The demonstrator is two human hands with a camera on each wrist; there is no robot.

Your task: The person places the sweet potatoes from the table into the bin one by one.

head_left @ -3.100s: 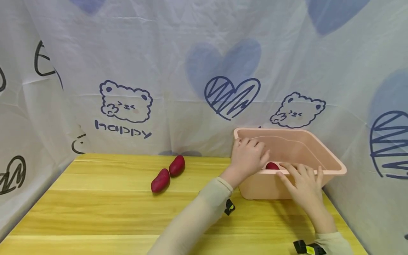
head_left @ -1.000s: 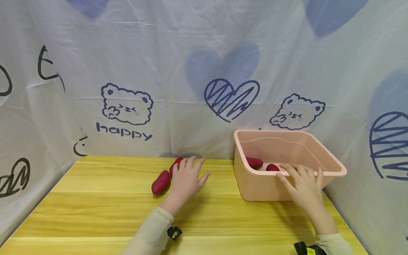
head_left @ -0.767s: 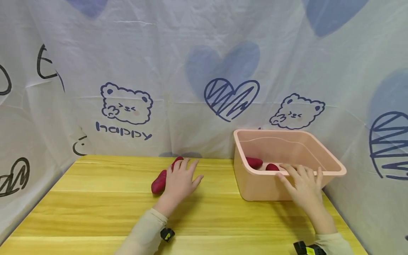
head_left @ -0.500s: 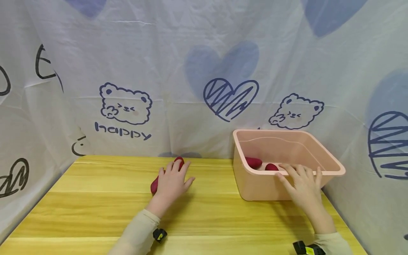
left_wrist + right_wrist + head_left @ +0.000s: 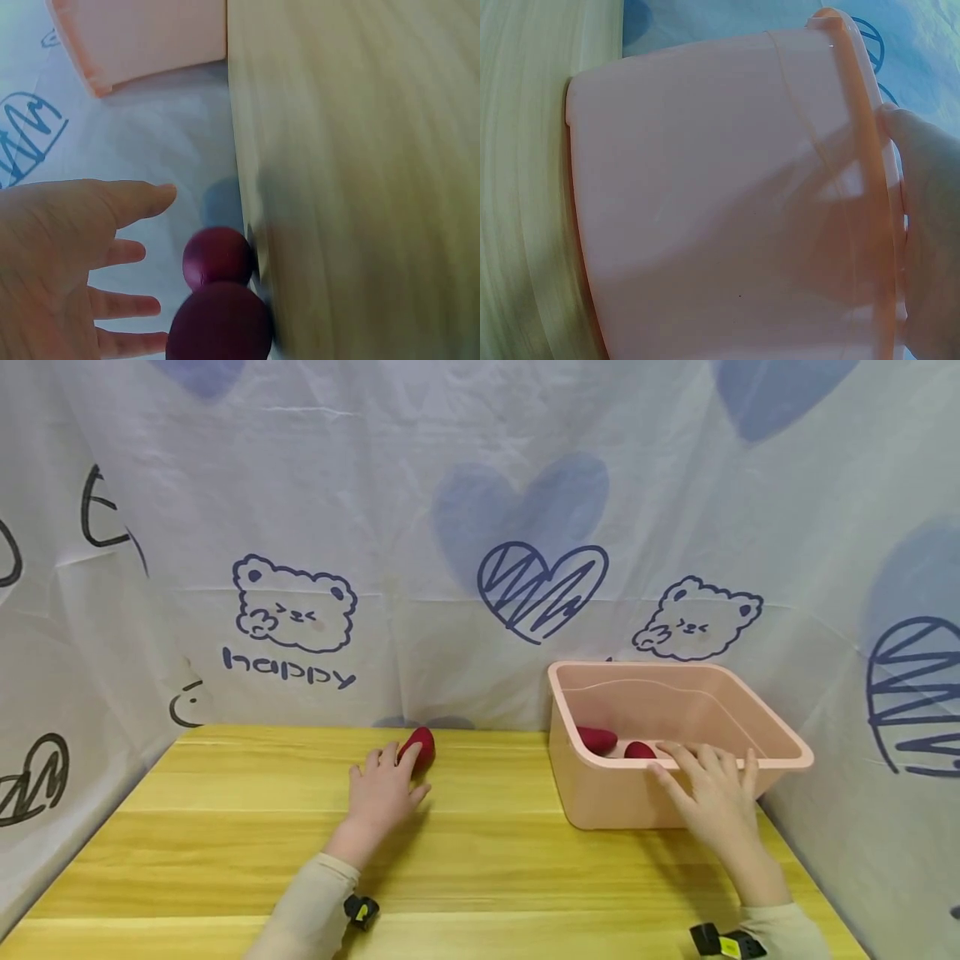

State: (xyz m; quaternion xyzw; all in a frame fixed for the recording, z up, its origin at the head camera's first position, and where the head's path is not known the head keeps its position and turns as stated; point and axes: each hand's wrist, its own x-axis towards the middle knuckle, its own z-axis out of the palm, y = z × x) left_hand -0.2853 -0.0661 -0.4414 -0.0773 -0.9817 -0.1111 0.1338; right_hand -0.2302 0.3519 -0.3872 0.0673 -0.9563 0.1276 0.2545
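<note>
My left hand [image 5: 380,792] hovers with spread fingers over the nearer of two red sweet potatoes, which it hides in the head view. The farther sweet potato [image 5: 422,750] shows just past its fingertips. In the left wrist view, the near sweet potato [image 5: 219,324] and the far one [image 5: 217,257] lie beyond the fingers, with a gap between. My right hand [image 5: 716,806] holds the near rim of a pink plastic bin [image 5: 600,797], fingers over the edge and thumb outside. Inside the bin are a sweet potato [image 5: 597,741] and another [image 5: 640,750], partly hidden by the rim.
A wooden table [image 5: 480,868] bears everything. Behind it hangs a pale printed cloth [image 5: 420,635], which also closes off both sides. The bin stands at the right rear, close to the cloth.
My left hand has left the bin and moved left to the two sweet potatoes on the table, now covering the nearer one. One more sweet potato shows in the bin. The right hand stays put.
</note>
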